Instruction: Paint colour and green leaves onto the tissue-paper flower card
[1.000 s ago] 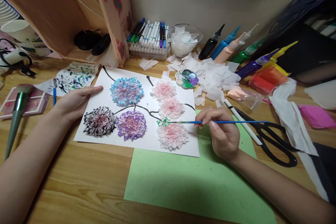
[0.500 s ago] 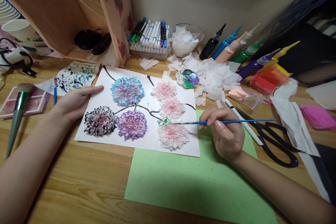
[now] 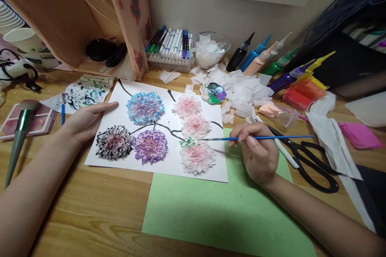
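Observation:
A white sheet [image 3: 169,160] carries ruffled paper flowers and black branch lines. My left hand [image 3: 90,118] grips the sheet's left edge, thumb on top and the other fingers hidden beneath. Between the fingertips of my right hand [image 3: 256,144] is a thin blue paintbrush [image 3: 271,138], its tip pointing left. That tip is close to the green-painted edge of the lower pink flower [image 3: 197,158]; contact cannot be made out. Two more pink flowers sit above it. At the left are a blue-edged flower [image 3: 145,107], a black-edged flower [image 3: 114,142] and a purple-edged flower [image 3: 151,146].
Green paper [image 3: 223,213] lies under the sheet's right part. Behind are a paint palette [image 3: 213,93], tissue scraps [image 3: 244,84], a glass bowl [image 3: 211,54], markers [image 3: 171,44] and several paint bottles [image 3: 255,58]. Black scissors [image 3: 316,166] lie right, a large makeup brush [image 3: 19,140] left.
The brush tip has shifted slightly right, away from the green-painted petals. My left hand keeps its hold on the sheet. The whole view has shifted slightly.

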`<state>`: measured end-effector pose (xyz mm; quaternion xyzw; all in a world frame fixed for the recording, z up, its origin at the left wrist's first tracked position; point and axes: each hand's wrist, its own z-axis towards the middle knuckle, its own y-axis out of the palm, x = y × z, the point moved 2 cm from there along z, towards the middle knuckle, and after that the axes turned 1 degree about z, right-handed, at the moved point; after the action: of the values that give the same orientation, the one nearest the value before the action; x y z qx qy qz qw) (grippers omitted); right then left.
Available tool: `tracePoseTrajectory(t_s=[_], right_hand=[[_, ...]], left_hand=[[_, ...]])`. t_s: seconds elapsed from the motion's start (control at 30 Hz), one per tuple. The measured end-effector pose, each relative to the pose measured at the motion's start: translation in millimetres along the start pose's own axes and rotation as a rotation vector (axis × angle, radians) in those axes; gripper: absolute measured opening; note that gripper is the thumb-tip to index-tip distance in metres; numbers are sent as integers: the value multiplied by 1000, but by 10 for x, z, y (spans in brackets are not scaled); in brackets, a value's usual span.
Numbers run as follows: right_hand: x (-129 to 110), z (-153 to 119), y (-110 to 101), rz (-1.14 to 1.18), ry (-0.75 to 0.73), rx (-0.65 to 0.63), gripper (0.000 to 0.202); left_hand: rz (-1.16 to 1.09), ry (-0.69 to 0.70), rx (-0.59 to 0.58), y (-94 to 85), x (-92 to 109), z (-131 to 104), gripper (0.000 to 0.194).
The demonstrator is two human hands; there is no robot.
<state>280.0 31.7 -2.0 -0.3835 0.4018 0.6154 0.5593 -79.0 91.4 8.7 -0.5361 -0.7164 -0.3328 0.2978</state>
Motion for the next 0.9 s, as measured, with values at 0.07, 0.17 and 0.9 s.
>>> tracePoseTrajectory(t_s=[0.07,0.17,0.9], right_hand=[[-1,52,-20,-29,-38,67,11],[29,186,-93,-166,-74,187,12],[200,403,-273,-348,122,158,31]], left_hand=[[-4,-4,3,-5,3,-1,35],[-9,-10,4,-4,6,1,35],[-10,-39,3,10,10,-38,26]])
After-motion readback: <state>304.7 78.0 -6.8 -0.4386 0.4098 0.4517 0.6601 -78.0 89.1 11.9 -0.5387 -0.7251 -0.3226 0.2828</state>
